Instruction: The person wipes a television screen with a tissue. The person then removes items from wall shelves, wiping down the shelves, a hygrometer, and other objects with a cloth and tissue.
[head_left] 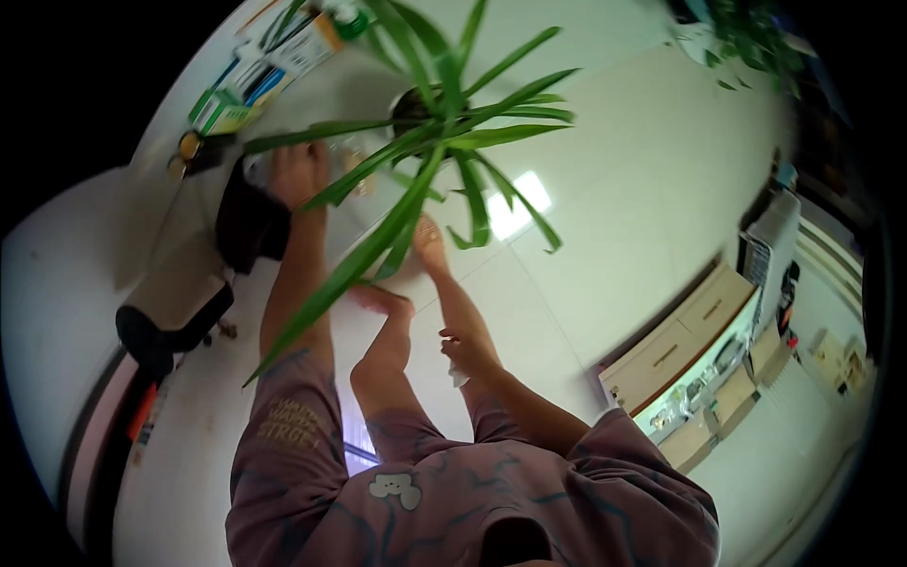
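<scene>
My left hand (299,175) reaches out at the upper left, partly behind a long leaf of a potted plant. Blur and the leaf hide its fingers, so I cannot tell whether it grips anything. Beside it are a dark brown or black object (248,219) and something clear. The plant (444,118) spreads long narrow green leaves across the upper middle; its dark pot (408,106) shows between them. Low in front of my body, my right hand (470,352) is closed, with a crumpled white tissue (459,376) sticking out below its fingers.
Boxes, including a green and white box (219,111), stand at the upper left. A grey-and-black object (175,307) is on the left. My bare foot (430,241) is on the pale tiled floor (567,274). A drawer cabinet (675,335) stands right; another leafy plant (751,47) is upper right.
</scene>
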### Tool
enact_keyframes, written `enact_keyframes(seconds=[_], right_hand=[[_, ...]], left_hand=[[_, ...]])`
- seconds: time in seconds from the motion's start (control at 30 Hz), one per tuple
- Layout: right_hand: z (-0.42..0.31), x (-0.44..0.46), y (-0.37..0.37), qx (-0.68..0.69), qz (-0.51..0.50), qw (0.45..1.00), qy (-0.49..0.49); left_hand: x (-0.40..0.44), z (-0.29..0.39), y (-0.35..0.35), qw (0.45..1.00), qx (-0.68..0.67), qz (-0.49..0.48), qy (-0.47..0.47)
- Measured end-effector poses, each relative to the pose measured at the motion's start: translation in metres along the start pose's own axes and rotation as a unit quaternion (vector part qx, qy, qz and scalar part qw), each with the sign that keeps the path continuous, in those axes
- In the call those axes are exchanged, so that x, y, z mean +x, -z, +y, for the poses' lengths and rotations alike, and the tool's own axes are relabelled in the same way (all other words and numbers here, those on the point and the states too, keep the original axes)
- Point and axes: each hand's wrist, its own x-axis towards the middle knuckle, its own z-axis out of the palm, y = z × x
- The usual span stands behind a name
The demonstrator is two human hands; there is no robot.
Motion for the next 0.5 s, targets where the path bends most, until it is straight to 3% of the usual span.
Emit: enact_keyframes(seconds=[0.07,0.13,0.27,0.5], right_hand=[[0.004,0.004,0.002,-0.027,-0.002,1.0,-0.005],[0.004,0.005,0.002,-0.043,-0.006,0.999,-0.016],[0.009,0.006,-0.002,-0.042,-0.012,0.999,-0.024],[-0.006,0.002,-0.006,-0.018,-0.012,1.0,-0.019]], left_hand=[[-0.001,0.004,0.001,0.997,-0.027,-0.046,0.048],[0.007,0.007,0.0,0.998,-0.038,0.049,-0.01],[-0.005,-0.003,-0.01,0.998,-0.037,0.01,0.05],[-0.006,-0.006,-0.008,0.998,-0.019,0.001,0.058]])
